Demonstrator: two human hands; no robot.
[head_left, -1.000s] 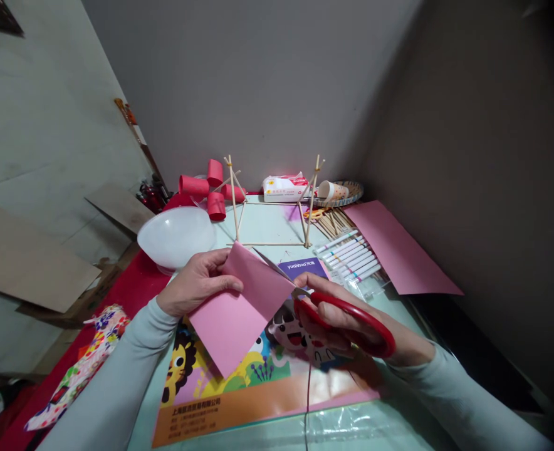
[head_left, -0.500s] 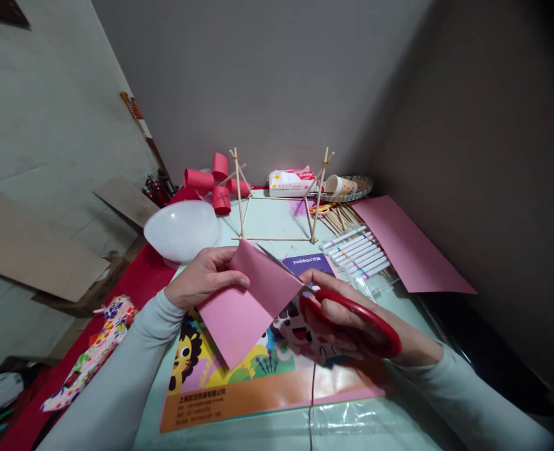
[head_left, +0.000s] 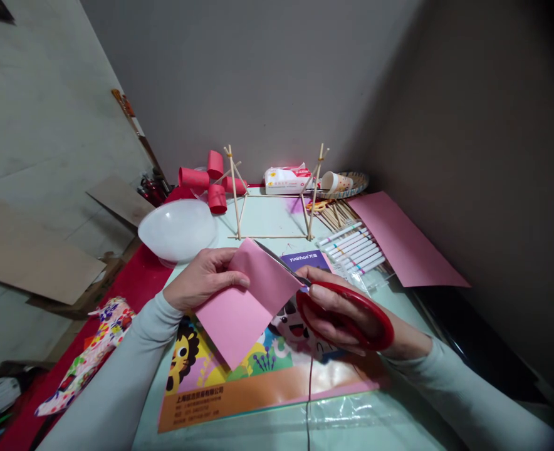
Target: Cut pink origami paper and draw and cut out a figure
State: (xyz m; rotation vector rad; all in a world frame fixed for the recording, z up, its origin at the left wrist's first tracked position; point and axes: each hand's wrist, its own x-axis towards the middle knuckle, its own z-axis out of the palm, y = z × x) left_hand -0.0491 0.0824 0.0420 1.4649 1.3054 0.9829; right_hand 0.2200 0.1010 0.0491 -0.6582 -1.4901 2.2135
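My left hand (head_left: 207, 279) pinches the left side of a creased sheet of pink paper (head_left: 247, 300), thumb on top. In my right hand (head_left: 340, 307) are red-handled scissors (head_left: 375, 319), my fingers through the loops. Their dark blades (head_left: 281, 263) run along the paper's upper right edge; part of the blades is hidden by the sheet. Beneath the paper lies a colourful printed packet (head_left: 211, 404) with cartoon animals. Behind stands a frame of wooden sticks (head_left: 277, 237), bound at its two peaks.
Left of the frame are a white bowl-like thing (head_left: 178, 228) and several red paper tubes (head_left: 193, 177). To the right lie white markers (head_left: 356, 247), loose sticks (head_left: 336, 215) and another pink sheet (head_left: 406, 241). A tissue pack (head_left: 284, 180) and a paper cup (head_left: 336, 182) stand at the back.
The scissors' handles have come closer together and the blades have closed along the paper's edge. The view has shifted slightly; my left hand keeps its hold.
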